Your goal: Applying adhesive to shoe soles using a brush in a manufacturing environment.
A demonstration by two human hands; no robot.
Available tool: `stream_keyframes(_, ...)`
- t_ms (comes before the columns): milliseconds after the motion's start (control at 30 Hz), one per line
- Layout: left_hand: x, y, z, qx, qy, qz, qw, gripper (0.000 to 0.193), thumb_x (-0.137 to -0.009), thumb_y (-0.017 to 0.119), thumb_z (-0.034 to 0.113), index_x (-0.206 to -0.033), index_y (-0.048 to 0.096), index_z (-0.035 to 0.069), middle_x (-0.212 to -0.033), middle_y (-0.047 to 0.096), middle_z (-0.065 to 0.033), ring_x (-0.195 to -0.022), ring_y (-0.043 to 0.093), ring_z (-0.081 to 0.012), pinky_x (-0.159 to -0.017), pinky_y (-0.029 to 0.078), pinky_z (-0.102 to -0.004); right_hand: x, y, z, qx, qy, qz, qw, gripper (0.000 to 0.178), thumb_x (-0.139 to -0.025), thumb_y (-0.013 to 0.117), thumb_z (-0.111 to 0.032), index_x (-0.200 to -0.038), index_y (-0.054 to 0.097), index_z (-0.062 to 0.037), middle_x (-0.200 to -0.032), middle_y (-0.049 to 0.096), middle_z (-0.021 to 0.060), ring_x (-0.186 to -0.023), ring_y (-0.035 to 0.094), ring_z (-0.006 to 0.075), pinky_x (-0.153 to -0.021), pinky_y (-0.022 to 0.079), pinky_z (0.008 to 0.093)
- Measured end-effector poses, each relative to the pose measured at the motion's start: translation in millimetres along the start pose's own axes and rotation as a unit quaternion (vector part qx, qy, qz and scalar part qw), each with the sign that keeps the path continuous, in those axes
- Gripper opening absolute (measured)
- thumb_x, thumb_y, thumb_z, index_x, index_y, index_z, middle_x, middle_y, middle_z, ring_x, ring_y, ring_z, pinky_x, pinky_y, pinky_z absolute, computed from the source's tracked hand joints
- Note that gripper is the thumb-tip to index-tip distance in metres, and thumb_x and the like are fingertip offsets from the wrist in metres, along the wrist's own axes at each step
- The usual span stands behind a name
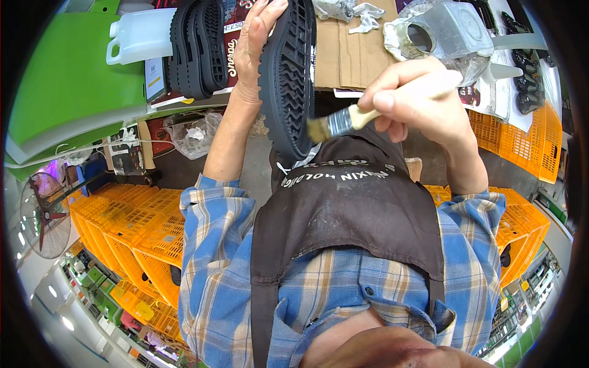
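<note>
My left hand (pixel 253 46) grips a black rubber shoe sole (pixel 288 80) on edge, its treaded face turned to the right. My right hand (pixel 417 98) holds a flat brush with a pale handle (pixel 343 121); its bristles touch the lower rim of the sole. Both hands are raised above a brown apron and a blue plaid shirt.
Several more black soles (pixel 197 49) are stacked on the bench at upper left beside a white plastic jug (pixel 141 35). A cardboard sheet (pixel 350 52) and a grey glue container (pixel 448 30) lie behind. Orange crates (pixel 141 233) stand on both sides; a fan (pixel 43 214) is at left.
</note>
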State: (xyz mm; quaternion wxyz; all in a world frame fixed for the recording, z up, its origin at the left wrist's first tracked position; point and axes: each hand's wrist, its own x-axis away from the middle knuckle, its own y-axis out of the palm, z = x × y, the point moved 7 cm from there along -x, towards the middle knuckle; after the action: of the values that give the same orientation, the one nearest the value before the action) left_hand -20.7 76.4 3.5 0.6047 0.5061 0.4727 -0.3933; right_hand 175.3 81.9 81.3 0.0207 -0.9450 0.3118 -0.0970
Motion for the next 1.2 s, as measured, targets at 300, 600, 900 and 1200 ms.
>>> stream_keyframes(300,-0.8,2.0,12.7,0.105,-0.511,0.009,0.853,0.069,-0.095,0.021,0.058,-0.127,0.043,0.002,-0.13,0.047,-0.0161,-0.116,0.05,-0.0299,-0.101,0.035,-0.0467,-34.7,-39.6,39.7,-0.166,0.03,0.06,0.984,0.029,-0.084,0.065,-0.026,-0.094,0.067,0.001,-0.068,0.063,0.0059,-0.051,0.057,0.006,-0.045,0.046,0.015)
stream_keyframes(600,0.9,22.6,21.5,0.475,-0.57,0.071,0.667,0.079,-0.09,0.023,0.065,-0.14,0.027,0.003,-0.141,0.033,-0.023,-0.121,0.045,-0.0409,-0.09,0.044,-0.0627,-47.8,-89.4,41.1,-0.073,-0.015,0.144,0.987,0.025,-0.088,0.062,-0.022,-0.1,0.066,-0.0001,-0.072,0.064,0.0027,-0.058,0.058,0.0041,-0.048,0.045,0.0142)
stream_keyframes(900,-3.0,23.8,28.5,0.574,-0.589,0.118,0.557,0.083,-0.087,0.029,0.069,-0.14,0.029,0.005,-0.139,0.035,-0.0245,-0.124,0.041,-0.0417,-0.096,0.035,-0.0657,-47.7,-88.6,16.0,-0.013,-0.032,0.152,0.988,0.021,-0.084,0.068,-0.018,-0.093,0.066,0.001,-0.073,0.065,0.0041,-0.059,0.058,0.007,-0.051,0.045,0.0186)
stream_keyframes(1200,-34.3,30.1,48.2,-0.218,-0.313,-0.348,0.856,0.103,-0.075,0.077,0.028,-0.145,0.005,0.007,-0.131,0.044,-0.0146,-0.119,0.048,-0.0259,-0.104,0.036,-0.0399,-53.9,-76.1,1.0,-0.235,-0.511,-0.07,0.824,0.023,-0.086,0.065,-0.021,-0.095,0.066,-0.0003,-0.072,0.065,0.0038,-0.058,0.058,0.0077,-0.05,0.046,0.0199)
